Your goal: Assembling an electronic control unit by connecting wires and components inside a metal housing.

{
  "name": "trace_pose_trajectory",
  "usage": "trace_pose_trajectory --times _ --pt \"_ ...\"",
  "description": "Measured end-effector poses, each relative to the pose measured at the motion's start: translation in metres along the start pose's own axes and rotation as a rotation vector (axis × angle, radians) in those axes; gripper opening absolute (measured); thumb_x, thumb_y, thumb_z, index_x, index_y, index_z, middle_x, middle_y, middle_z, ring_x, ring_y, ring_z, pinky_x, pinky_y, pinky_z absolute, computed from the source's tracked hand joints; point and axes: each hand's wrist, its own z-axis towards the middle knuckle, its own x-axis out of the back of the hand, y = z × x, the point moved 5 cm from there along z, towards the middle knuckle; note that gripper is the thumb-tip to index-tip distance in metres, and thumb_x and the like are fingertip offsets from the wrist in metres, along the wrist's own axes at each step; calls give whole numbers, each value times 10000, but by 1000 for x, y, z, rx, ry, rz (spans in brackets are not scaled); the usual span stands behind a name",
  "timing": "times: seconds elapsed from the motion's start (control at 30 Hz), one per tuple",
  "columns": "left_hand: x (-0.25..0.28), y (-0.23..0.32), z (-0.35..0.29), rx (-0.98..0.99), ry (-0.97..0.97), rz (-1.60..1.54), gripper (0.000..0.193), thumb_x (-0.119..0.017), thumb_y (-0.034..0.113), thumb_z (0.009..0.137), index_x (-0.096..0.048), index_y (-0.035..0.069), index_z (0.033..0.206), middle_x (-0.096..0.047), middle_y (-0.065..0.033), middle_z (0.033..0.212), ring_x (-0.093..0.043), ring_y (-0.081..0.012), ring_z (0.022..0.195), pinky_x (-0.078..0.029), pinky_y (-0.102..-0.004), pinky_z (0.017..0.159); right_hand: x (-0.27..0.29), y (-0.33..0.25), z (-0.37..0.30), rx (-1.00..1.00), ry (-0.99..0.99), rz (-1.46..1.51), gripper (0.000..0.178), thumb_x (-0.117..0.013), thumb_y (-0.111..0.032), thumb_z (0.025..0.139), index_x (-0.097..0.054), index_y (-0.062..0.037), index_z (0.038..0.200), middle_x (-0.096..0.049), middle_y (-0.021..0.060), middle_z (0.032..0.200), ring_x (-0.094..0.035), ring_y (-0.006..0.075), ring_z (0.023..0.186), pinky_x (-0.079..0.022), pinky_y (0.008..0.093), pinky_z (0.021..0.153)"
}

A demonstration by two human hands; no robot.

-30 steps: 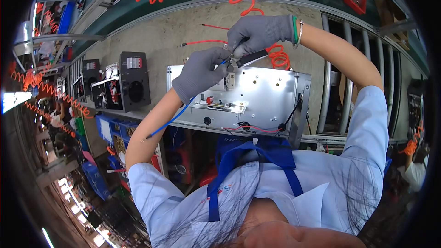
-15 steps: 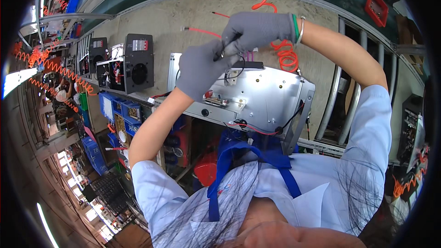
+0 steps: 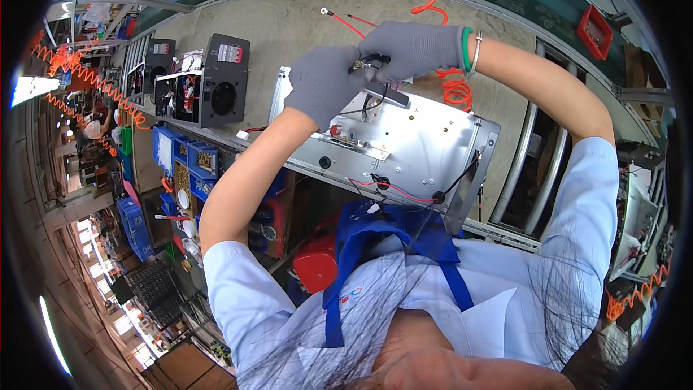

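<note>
Both hands wear grey knit gloves and meet above the far edge of a silvery sheet-metal chassis (image 3: 422,133). My left hand (image 3: 325,85) and my right hand (image 3: 408,50) are closed with fingertips together on a small black part with brass-coloured metal (image 3: 366,65). Its exact kind is partly hidden by the fingers. A thin black wire (image 3: 372,105) runs below the hands toward the chassis. A small circuit board (image 3: 354,143) is mounted on the chassis's near left side. Red cables (image 3: 348,24), one with a ring terminal, stick out beyond my fingers.
Two dark-cased machines (image 3: 225,83) stand at the left of the bench (image 3: 274,29). Coiled orange air hoses (image 3: 456,90) hang and lie behind the chassis. Blue bins (image 3: 203,161) of small parts are at the lower left. A red tray (image 3: 594,32) sits far right, beyond metal rollers (image 3: 530,166).
The chassis has turned slightly, its right end now nearer me. My left hand has moved up and right, and the small part now shows between the fingertips. The red cable ends have shifted.
</note>
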Motion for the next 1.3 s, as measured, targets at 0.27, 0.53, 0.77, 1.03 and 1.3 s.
trace_pose_trajectory --times 0.27,0.53,0.77,1.03,1.3 --pt "-4 4 -1 10 27 30 341 -690 423 812 -697 89 882 -630 -140 668 -630 -328 647 -477 -421 583 -1 14 7 155 -11 -267 149 -524 -101 925 -555 38 881 -576 125 709 -577 223 620 -475 378 612" --pt "-5 11 8 31 -25 -14 333 -680 394 827 -677 63 857 -624 -170 700 -614 -376 687 -471 -442 602 -4 29 -6 -162 -147 367 203 -504 -166 960 -601 10 992 -595 58 713 -599 116 568 -531 273 530" --pt "-7 13 15 8 -18 48 266 -665 366 825 -668 103 863 -649 -144 741 -640 -355 734 -486 -453 627 1 39 -7 -232 -55 592 336 -624 -311 913 -665 22 907 -629 52 723 -593 104 544 -528 254 493" --pt "-3 7 25 56 -49 -13 334 -693 401 814 -687 77 896 -666 -132 740 -655 -318 710 -498 -415 629 21 43 3 -157 -61 476 315 -648 -304 911 -682 7 875 -612 38 637 -572 89 511 -490 230 473" --pt "-20 -9 -3 356 -528 -645 398 -642 404 882 -694 10 904 -608 -53 618 -592 -140 590 -471 -304 585 50 28 3 -29 -39 142 199 -665 -209 878 -662 -10 880 -604 21 653 -552 80 530 -459 255 476"
